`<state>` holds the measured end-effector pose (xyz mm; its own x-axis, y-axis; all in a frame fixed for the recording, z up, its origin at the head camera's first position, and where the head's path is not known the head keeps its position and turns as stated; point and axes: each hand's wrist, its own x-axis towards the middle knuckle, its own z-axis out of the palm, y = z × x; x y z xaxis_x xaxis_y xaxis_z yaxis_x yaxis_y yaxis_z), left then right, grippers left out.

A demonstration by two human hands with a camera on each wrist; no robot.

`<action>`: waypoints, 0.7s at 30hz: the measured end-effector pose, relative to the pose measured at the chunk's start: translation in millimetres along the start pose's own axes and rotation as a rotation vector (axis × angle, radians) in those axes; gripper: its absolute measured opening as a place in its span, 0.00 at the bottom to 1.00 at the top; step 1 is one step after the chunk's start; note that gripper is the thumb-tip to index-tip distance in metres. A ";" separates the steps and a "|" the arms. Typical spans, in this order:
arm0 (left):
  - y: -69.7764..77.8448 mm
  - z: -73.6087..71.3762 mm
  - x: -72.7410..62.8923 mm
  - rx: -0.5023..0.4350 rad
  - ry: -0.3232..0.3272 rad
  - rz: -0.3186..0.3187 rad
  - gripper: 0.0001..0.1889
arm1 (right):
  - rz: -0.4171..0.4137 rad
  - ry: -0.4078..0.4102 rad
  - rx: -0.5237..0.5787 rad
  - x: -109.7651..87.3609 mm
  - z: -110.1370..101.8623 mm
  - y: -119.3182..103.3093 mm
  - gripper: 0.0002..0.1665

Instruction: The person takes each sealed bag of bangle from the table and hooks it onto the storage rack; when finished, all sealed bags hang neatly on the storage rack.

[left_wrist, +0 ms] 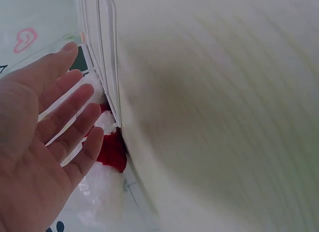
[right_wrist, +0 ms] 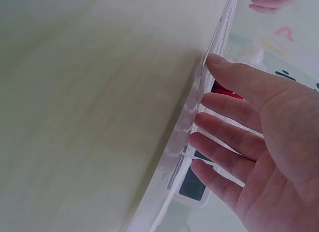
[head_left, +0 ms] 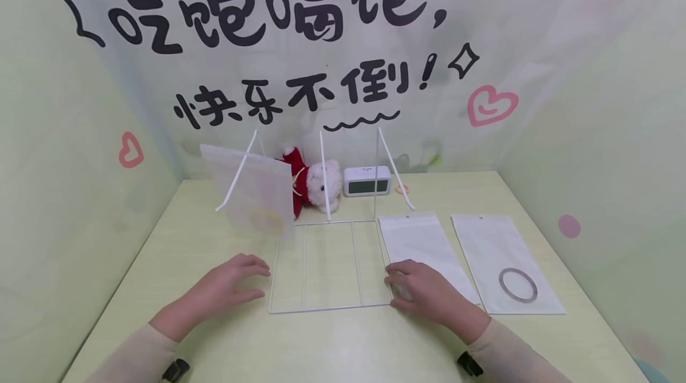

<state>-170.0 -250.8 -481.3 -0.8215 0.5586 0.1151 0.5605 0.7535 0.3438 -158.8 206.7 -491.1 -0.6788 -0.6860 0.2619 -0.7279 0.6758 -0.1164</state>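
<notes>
A white wire rack [head_left: 330,310] stands on the table, its base flat and three prongs rising towards me. From the left prong hangs a translucent bag [head_left: 252,186] with a faint yellowish ring-like shape inside. My left hand [head_left: 227,285] is just left of the rack's base, fingers loosely spread and holding nothing; in the left wrist view the palm of the left hand [left_wrist: 45,137] shows bare. At the base's right edge is my right hand [head_left: 423,292], fingers relaxed, partly over a white pouch [head_left: 420,240]. Whether its fingertips touch the wire I cannot tell.
Farther right lies another white pouch [head_left: 482,246] with a greyish ring [head_left: 517,285] on or in it. Behind the rack are a plush toy [head_left: 324,183] in red and a white digital clock [head_left: 367,181]. Printed walls enclose the table's back and sides.
</notes>
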 end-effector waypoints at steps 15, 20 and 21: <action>5.7 21.0 -0.7 0.117 0.081 0.102 0.23 | 0.077 -0.117 0.097 4.3 -9.3 0.6 0.22; 5.6 22.3 -2.0 0.129 0.017 0.048 0.23 | 0.106 -0.159 0.152 6.0 -12.4 6.6 0.21; 5.9 22.6 -2.5 0.133 0.014 0.046 0.23 | 0.112 -0.161 0.156 6.6 -12.9 9.3 0.21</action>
<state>-162.2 -240.0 -500.7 -0.7953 0.5896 0.1408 0.6060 0.7668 0.2116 -168.8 212.0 -478.1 -0.7538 -0.6517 0.0847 -0.6449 0.7088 -0.2858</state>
